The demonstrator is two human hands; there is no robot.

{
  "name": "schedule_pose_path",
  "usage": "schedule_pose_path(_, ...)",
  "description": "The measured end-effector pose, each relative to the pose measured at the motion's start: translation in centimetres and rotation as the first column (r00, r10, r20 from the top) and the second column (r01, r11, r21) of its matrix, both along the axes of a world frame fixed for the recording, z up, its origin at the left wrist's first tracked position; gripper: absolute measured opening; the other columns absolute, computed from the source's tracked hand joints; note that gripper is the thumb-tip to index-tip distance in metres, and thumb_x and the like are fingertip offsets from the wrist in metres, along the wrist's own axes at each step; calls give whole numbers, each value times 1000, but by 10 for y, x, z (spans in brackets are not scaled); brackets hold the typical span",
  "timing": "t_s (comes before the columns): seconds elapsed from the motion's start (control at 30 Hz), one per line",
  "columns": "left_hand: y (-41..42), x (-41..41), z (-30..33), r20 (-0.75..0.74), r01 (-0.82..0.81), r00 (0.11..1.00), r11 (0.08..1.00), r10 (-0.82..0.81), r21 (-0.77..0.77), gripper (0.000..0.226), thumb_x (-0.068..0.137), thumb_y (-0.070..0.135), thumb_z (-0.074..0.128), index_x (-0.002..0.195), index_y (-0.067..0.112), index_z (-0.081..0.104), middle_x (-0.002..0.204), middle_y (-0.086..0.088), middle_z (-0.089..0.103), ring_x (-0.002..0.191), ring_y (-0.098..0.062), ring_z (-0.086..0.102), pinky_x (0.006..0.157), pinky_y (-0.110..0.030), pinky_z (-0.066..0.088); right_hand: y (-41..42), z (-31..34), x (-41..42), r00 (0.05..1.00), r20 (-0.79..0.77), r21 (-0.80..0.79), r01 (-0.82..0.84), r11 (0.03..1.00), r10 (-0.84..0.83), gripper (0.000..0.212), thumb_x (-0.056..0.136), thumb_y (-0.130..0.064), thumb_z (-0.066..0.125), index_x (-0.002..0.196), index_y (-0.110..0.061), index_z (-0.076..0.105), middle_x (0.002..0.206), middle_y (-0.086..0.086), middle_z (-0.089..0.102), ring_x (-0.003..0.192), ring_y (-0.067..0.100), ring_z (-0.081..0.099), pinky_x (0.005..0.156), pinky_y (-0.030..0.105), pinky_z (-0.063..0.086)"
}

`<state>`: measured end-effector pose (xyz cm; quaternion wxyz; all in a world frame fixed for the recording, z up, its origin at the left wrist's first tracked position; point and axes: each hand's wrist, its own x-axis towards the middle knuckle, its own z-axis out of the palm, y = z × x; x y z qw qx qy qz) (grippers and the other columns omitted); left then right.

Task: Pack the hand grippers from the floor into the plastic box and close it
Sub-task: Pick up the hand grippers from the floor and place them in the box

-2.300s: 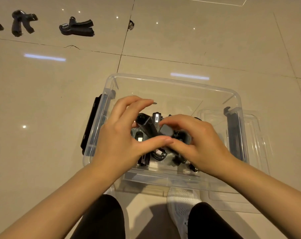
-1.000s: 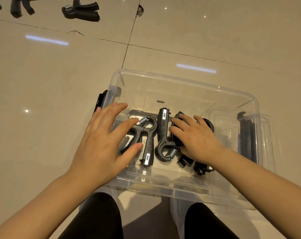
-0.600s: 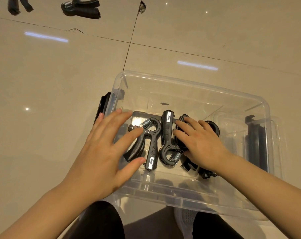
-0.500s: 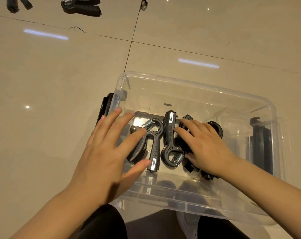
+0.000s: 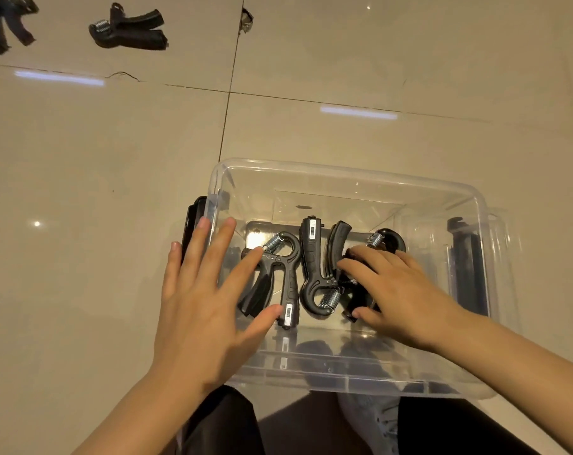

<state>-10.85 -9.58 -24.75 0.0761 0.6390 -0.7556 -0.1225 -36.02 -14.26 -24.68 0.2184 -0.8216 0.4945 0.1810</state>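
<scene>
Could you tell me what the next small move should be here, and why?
Probably lift the left hand out of the plastic box and reach toward the hand gripper on the floor. Three grippers already lie side by side in the box, the left hand is flat and holds nothing, and at least two grippers lie unpacked on the tiles, so closing would be premature.
</scene>
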Motion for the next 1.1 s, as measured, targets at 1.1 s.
schedule_pose_path(1.1,52,73,291,-228,502,811,841,-538,-201,37,88,43,56,120,26,55,111,7,61,94,-6,57,83,-31,52,171,297,120,819,230,-36,547,836,-526,42,89,-26,62,128,-28,49,121,-3,56,104,14,55,84,27,46)
